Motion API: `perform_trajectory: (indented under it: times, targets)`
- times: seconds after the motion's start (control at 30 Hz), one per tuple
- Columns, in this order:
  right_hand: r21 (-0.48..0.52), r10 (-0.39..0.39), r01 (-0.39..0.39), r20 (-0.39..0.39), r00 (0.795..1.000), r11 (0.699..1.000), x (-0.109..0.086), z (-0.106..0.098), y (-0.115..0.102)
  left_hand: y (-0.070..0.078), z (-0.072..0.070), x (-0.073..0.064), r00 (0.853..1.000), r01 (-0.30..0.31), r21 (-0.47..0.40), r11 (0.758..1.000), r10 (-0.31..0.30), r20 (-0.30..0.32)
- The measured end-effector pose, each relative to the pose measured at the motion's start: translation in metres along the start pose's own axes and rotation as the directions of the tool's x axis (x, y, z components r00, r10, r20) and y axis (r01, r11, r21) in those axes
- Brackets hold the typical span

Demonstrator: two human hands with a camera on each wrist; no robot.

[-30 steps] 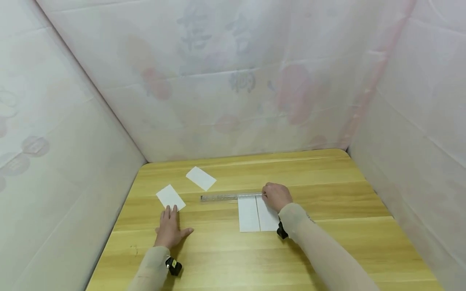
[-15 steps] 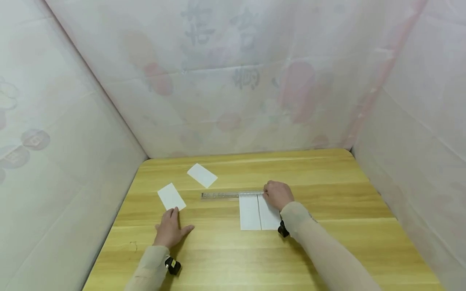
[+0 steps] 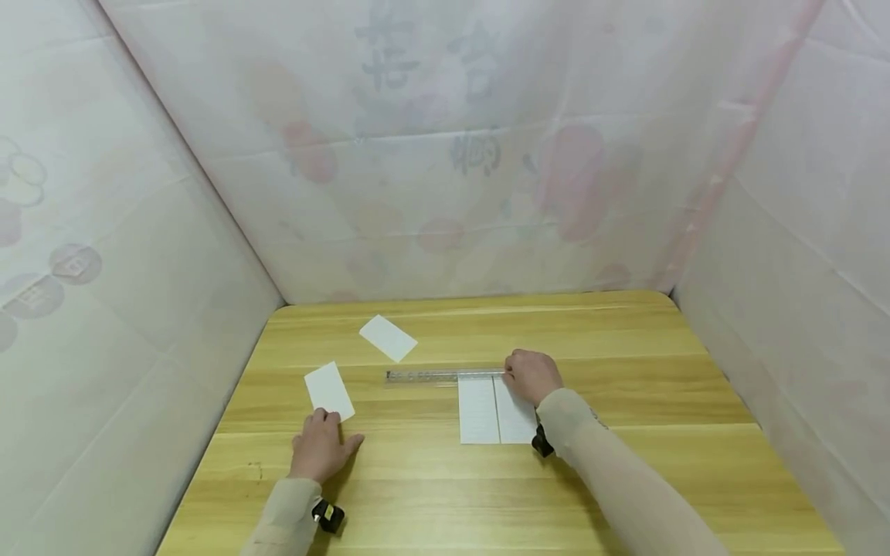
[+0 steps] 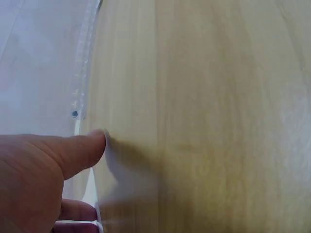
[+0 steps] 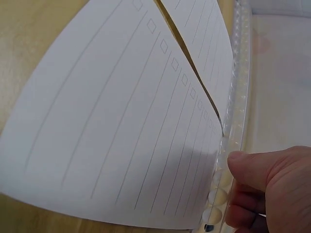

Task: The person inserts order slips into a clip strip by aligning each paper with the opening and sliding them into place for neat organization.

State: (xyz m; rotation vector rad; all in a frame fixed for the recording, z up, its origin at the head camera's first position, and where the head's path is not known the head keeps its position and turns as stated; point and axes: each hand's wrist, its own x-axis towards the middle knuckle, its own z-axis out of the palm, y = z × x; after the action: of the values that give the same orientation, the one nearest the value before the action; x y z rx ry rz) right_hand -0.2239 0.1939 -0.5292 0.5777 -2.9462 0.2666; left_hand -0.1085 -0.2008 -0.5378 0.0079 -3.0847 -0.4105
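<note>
My left hand (image 3: 320,446) rests its fingers on the near edge of a loose white sheet (image 3: 330,389) at the left, thumb spread aside. Only slivers of that sheet show in the left wrist view. A clear plastic binding strip (image 3: 420,377) with round bumps lies across the middle of the table. My right hand (image 3: 534,376) grips its right end, fingers curled. Two lined sheets, a left one (image 3: 478,409) and a right one (image 3: 516,413), lie side by side along the strip with a narrow gap between. Small checkboxes mark a lined sheet (image 5: 116,121) in the right wrist view.
Another white sheet (image 3: 388,338) lies askew behind the strip's left end. The wooden table (image 3: 431,502) meets pale printed fabric walls (image 3: 431,193) at the back and sides.
The left loose sheet has slid slightly toward me and turned a little under my left hand, which has drawn back. My right hand stays on the strip.
</note>
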Motion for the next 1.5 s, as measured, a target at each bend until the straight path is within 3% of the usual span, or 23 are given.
perform_trajectory:
  times: [0.2,0.4,0.57,0.73,1.0,1.23,1.5]
  targets:
    - [-0.037,-0.048,0.049,0.025,0.999,0.998,0.0,-0.004,0.0,0.001,-0.003,0.001,0.995,0.084,-0.051,0.995,-0.086,-0.041]
    - [-0.093,-0.074,0.08,0.07,0.995,0.992,-0.001,-0.008,-0.001,0.003,-0.005,0.013,0.978,0.189,-0.129,0.973,-0.198,-0.058]
    - [-0.1,-0.093,0.101,0.082,0.992,0.99,-0.001,-0.008,0.002,0.003,-0.003,0.02,0.965,0.256,-0.103,0.961,-0.26,-0.029]
    - [-0.058,-0.115,0.119,0.062,0.991,0.991,-0.002,-0.01,0.011,0.002,0.003,0.025,0.961,0.275,-0.066,0.959,-0.275,0.013]
    - [-0.002,-0.177,0.177,-0.015,0.984,0.984,0.006,-0.02,0.024,0.001,0.005,0.026,0.963,0.267,-0.082,0.96,-0.27,-0.021]
    - [-0.009,-0.262,0.263,0.067,0.963,0.965,0.017,-0.024,0.032,0.0,0.004,0.024,0.969,0.242,-0.075,0.967,-0.246,-0.036]
    - [0.04,-0.321,0.319,0.158,0.934,0.947,0.027,-0.023,0.034,0.001,0.004,0.022,0.966,0.249,-0.093,0.964,-0.255,-0.051]
